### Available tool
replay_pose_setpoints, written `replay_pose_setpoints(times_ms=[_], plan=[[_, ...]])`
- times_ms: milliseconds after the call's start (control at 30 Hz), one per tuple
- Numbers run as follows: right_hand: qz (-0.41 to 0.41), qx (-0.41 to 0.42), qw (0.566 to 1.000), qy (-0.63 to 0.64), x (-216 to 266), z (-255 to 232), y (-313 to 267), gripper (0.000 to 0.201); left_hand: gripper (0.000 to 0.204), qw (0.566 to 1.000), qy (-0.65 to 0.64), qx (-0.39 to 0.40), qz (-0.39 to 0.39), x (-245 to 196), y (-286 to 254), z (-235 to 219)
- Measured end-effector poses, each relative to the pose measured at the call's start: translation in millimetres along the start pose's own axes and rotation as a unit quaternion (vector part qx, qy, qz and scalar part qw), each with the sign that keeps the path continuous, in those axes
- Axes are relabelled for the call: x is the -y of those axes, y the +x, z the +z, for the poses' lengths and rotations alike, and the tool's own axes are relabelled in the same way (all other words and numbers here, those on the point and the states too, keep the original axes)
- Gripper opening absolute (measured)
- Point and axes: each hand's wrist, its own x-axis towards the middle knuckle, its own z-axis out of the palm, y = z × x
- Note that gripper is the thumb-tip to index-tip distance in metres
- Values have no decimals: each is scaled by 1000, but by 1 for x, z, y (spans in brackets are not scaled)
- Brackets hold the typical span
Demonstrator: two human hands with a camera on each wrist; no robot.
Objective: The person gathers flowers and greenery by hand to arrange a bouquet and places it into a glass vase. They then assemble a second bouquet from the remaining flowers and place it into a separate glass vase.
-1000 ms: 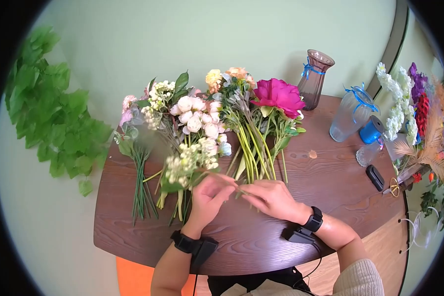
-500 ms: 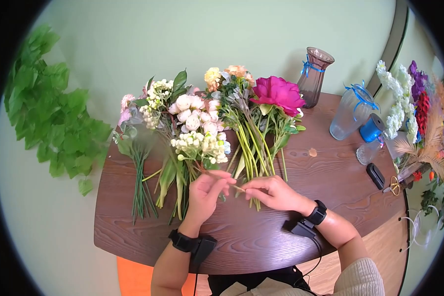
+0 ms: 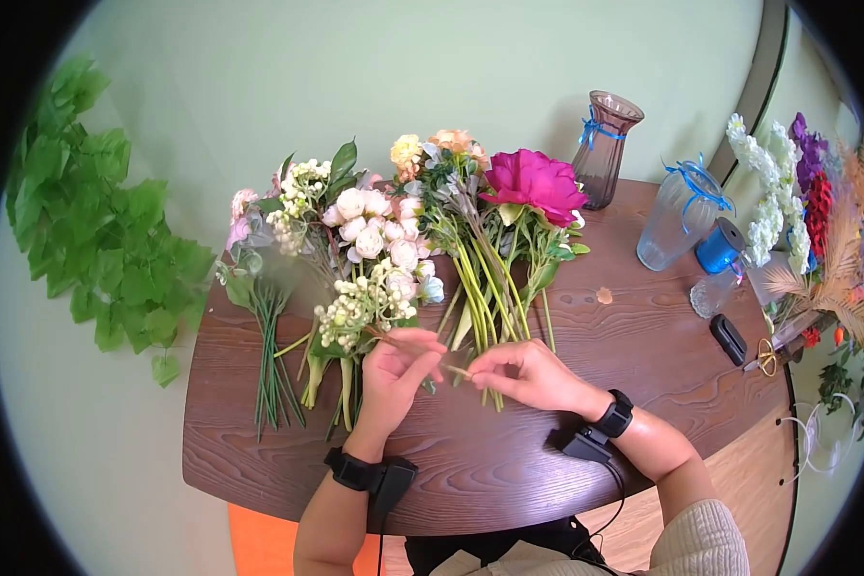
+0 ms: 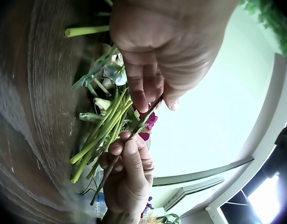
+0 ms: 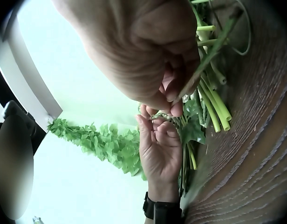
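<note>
My left hand (image 3: 392,382) pinches the thin stem (image 4: 142,124) of a spray of cream-white berries (image 3: 355,315), whose head points away beyond the fingers. The lower part of that stem is pinched between thumb and fingers of my right hand (image 3: 528,376). In the left wrist view it runs slanting from one hand to the other, brown and green, and its tail sticks out past the right hand. Behind the berries lie white-pink roses (image 3: 365,219), partly overlapped by the spray. The bundle of green stems (image 3: 490,298) lies just beyond my right hand.
A magenta peony (image 3: 536,184) and peach flowers (image 3: 456,142) lie at the back. On the right stand a purple vase (image 3: 605,149), a clear vase (image 3: 680,216), a blue ribbon spool (image 3: 720,247), a black case (image 3: 728,340) and gold-handled scissors (image 3: 766,359). Leafy vines (image 3: 106,221) hang left.
The berry spray swung up and right, then back left and down. My hands were close together and now stand slightly apart, the right one a little farther right on the stem.
</note>
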Motion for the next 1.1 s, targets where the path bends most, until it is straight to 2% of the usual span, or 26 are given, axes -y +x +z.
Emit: replay_pose_setpoints(times_ms=[33,367,433,567,633,767,833,1067,1100], plan=[[1,0,999,-33,2,-1,0,14,19,1000,0,1,0,1,0,0],[-15,-17,1000,-19,-2,4,0,13,18,1000,-7,-3,-21,0,0,-2],[-72,-60,995,-24,-6,6,1,12,17,1000,-19,-7,-20,-2,0,-1],[-69,-66,995,-6,-1,6,0,13,13,997,-50,-28,-44,-4,1,0],[-9,-36,999,40,2,4,-1,12,11,997,-54,-32,-41,-4,1,-1],[-6,-24,997,70,-6,8,-1,13,8,998,-40,-34,-43,-4,1,-1],[-37,-31,992,118,-10,10,0,15,8,998,-28,-36,-42,-3,1,-2],[16,22,980,199,-7,8,0,15,17,997,-33,-37,-61,-8,2,1],[-1,30,981,190,-9,8,0,16,19,997,-31,-32,-61,-6,2,0]])
